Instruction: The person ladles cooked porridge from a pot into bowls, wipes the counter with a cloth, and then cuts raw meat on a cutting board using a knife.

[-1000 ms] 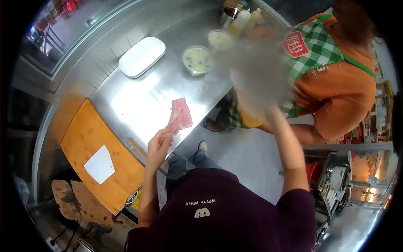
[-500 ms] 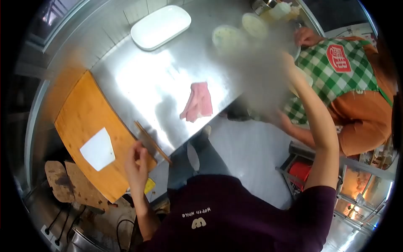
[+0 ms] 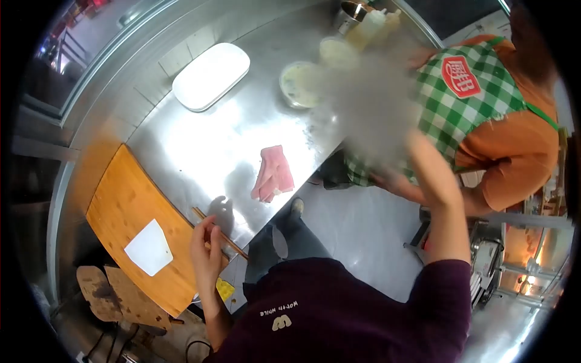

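My left hand (image 3: 206, 249) is over the right edge of the wooden board (image 3: 124, 184), its fingers loosely curled and apart, with nothing visible in them. Right beside the fingertips lies a pair of wooden chopsticks (image 3: 235, 245); whether they touch I cannot tell. A white scraper-like sheet (image 3: 149, 248) rests on the board. My right forearm (image 3: 440, 187) reaches up toward the co-worker's side, but a grey blur covers the right hand and anything it may hold. Left of that blur stands a round tub (image 3: 299, 85) with pale contents, beside a second tub (image 3: 336, 53).
On the steel table (image 3: 181, 142) are a folded pink cloth (image 3: 273, 174) and a white tray (image 3: 212, 76). A metal pot (image 3: 349, 17) and squeeze bottles (image 3: 369, 29) stand at the back. A co-worker in a green checked apron (image 3: 466, 91) stands close on the right.
The view has shifted, so the table's things sit lower and further left. My right forearm has come lower and closer to my body. My left hand stays by the chopsticks.
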### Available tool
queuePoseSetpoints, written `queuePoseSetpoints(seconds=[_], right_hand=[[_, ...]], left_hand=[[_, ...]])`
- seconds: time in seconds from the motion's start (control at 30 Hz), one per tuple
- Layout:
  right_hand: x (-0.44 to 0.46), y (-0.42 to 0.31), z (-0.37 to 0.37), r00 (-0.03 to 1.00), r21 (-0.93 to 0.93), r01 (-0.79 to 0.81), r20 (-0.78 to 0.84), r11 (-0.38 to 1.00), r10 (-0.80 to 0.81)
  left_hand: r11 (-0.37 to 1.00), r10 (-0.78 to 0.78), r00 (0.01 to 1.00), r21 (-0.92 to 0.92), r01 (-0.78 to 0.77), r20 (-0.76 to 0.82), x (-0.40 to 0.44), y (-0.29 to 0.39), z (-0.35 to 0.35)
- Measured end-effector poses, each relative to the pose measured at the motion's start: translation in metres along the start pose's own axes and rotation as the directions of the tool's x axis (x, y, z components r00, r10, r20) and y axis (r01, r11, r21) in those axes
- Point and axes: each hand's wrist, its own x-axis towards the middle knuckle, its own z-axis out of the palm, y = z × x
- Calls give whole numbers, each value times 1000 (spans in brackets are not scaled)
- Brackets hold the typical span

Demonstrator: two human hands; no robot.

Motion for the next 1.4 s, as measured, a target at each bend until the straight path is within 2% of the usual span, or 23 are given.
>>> queuePoseSetpoints(seconds=[0.07,0.13,0.17,0.27,0.33,0.37,0.47,0.5,0.53,0.6,0.67,0.7,0.73,0.83,0.87,1.0,1.1,1.2,1.33,1.4], right_hand=[[-3,1,-1,984,124,-115,148,986,96],[-15,9,20,984,282,-175,81,943,158],[-22,14,29,989,429,-140,17,892,147],[-32,21,59,987,716,-48,-75,697,145],[-22,30,93,978,941,177,-201,288,54],[-27,26,80,980,976,135,-157,170,123],[-17,39,63,934,972,133,-189,195,303],[-8,48,61,938,962,124,-193,242,287],[8,57,60,949,920,10,-132,393,285],[45,79,64,948,724,-217,-3,655,317],[62,93,62,975,637,-209,75,742,211],[51,86,24,968,542,-252,161,802,195],[50,81,-2,953,438,-277,238,855,187],[85,74,-10,925,196,-279,318,940,209],[93,71,-11,916,108,-264,341,959,214],[103,76,-23,889,104,-353,349,930,298],[89,90,-25,907,112,-317,327,942,267],[100,101,1,936,181,-291,258,939,241],[132,117,51,980,281,-198,69,939,186],[105,120,24,968,377,-230,184,897,170]], left_hand=[[999,43,999,30,-43,-31,3,1,-1],[998,57,997,-9,-58,-44,7,1,-2],[998,60,998,-23,-60,-36,7,1,-3],[996,86,996,32,-86,-3,17,9,0],[987,154,987,44,-152,-46,28,24,8],[984,176,982,52,-173,-66,28,31,13],[989,145,984,-11,-147,-101,39,47,26],[985,159,981,-48,-165,-113,40,51,31],[985,165,981,-22,-169,-103,42,53,34],[986,167,983,22,-166,-77,46,55,41],[990,142,985,-1,-143,-96,43,60,43],[987,162,979,-1,-163,-122,44,55,44],[982,186,970,-3,-189,-153,46,52,44],[985,170,967,33,-167,-188,43,45,41],[987,159,968,47,-153,-193,41,44,41],[984,175,959,77,-162,-225,45,43,38],[985,164,954,101,-143,-251,37,44,32],[984,165,958,111,-142,-235,34,41,31],[990,143,950,50,-134,-278,35,40,24],[985,148,956,125,-119,-253,35,50,23]])
